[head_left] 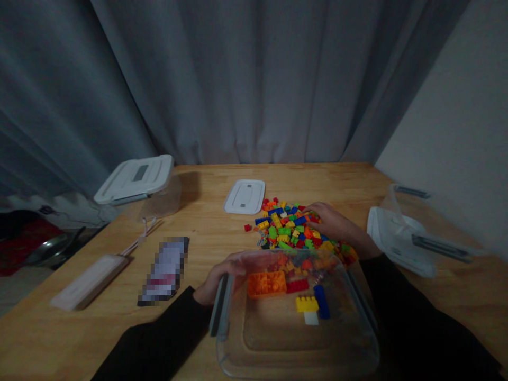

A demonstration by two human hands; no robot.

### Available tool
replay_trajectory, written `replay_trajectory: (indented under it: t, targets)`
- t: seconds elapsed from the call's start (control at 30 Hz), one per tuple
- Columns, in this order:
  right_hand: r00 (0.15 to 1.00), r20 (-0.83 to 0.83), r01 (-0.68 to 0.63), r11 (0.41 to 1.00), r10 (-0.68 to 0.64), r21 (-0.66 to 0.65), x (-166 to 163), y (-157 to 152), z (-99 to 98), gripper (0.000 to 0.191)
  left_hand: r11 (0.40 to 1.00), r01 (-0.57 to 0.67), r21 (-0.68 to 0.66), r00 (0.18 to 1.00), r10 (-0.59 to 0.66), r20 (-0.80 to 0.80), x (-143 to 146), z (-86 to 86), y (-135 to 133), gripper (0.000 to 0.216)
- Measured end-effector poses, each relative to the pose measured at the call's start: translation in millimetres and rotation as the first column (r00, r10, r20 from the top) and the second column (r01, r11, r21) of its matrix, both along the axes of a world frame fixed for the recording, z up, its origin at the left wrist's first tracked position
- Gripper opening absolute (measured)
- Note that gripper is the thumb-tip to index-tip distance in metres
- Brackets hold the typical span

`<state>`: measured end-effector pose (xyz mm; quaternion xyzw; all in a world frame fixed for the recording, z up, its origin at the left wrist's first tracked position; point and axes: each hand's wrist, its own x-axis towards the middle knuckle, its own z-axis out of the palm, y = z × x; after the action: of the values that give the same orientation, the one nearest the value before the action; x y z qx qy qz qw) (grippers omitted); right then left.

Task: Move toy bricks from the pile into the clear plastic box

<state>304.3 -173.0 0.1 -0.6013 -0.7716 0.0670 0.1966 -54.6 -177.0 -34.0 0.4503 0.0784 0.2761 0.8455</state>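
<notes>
A clear plastic box stands close in front of me. My left hand is closed on its far left corner, thumb over the rim. Inside lie a large orange brick, a red brick, a yellow brick, a blue brick and a white piece. Beyond the box spreads a heap of colourful toy bricks. My right hand reaches over the heap's right side, fingers apart and touching the bricks. I make out no brick in its grasp.
A white lid lies behind the heap. At left are a lidded clear box, a pale oblong case with a strap and a blurred-out phone-like object. Another clear box with a white lid is at right.
</notes>
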Motion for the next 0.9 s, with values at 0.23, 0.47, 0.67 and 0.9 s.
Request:
replay_trajectory:
  t: [0.23, 0.47, 0.67, 0.9]
  targets:
    - [1.0, -0.012, -0.016, 1.0, 0.017, 0.009, 4.7, 0.9, -2.3, 0.031, 1.0, 0.0, 0.007, 0.999, 0.0, -0.033, 1.8, 7.7, -2.5, 0.068]
    - [1.0, -0.013, -0.012, 1.0, 0.012, 0.004, 1.8, 0.1, 0.0, 0.029, 1.0, -0.011, -0.005, 1.0, 0.011, -0.015, 0.9, 4.6, -2.0, 0.066]
    - [1.0, 0.005, 0.008, 1.0, -0.008, -0.004, 2.1, -0.7, 1.9, 0.029, 1.0, -0.006, -0.011, 1.0, 0.005, -0.018, 0.1, 5.6, -1.7, 0.066]
    - [1.0, 0.008, 0.013, 1.0, -0.013, -0.009, 0.4, -2.8, 7.7, 0.029, 1.0, 0.013, -0.009, 1.0, -0.013, 0.007, 1.0, 4.7, -1.6, 0.067]
